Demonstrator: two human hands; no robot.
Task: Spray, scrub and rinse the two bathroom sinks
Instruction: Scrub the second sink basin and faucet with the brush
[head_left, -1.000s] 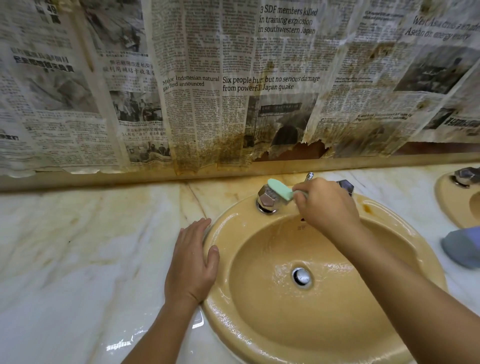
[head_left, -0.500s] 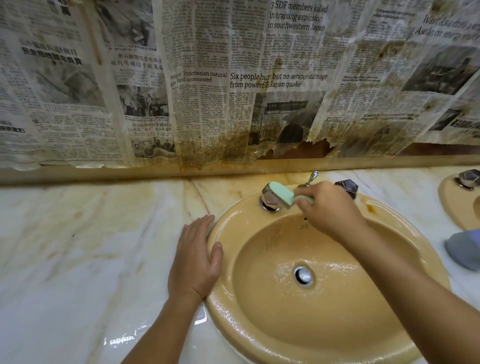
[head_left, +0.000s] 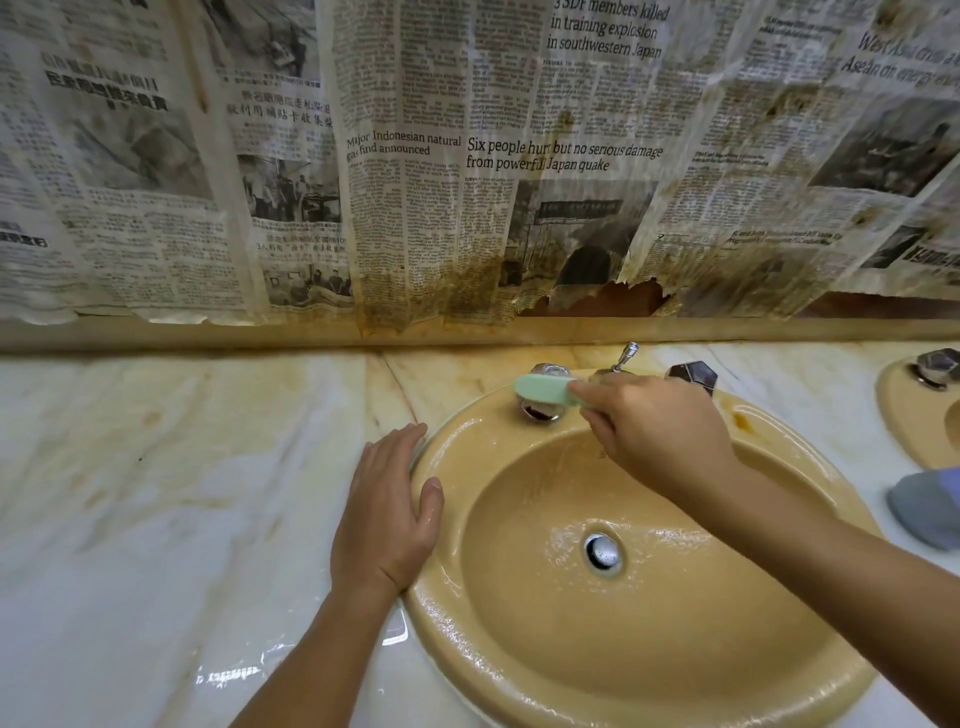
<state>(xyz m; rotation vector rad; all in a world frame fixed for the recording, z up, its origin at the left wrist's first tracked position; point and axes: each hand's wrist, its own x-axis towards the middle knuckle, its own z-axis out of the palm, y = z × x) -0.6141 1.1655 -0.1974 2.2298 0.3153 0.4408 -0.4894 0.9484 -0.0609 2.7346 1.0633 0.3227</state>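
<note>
A wet, glossy white marble counter (head_left: 156, 519) veined with yellow-brown stains holds an oval mustard-yellow ceramic sink (head_left: 649, 649), its basin beaded with water around a chrome drain (head_left: 602, 553). Behind it, stained, torn newspaper sheets (head_left: 415, 182) cover the wall down to a beige ledge. The person's left hand (head_left: 387, 514) lies flat, fingers straight and together, on the counter against the sink's left rim. The right hand (head_left: 654, 426) grips a pale green plastic scrub brush (head_left: 545, 389), its head resting on the left chrome tap knob (head_left: 540, 410) at the sink's back rim. A second yellow sink (head_left: 898, 415) shows at the right edge, with a grey-blue cloth (head_left: 930, 509) near it.
</note>
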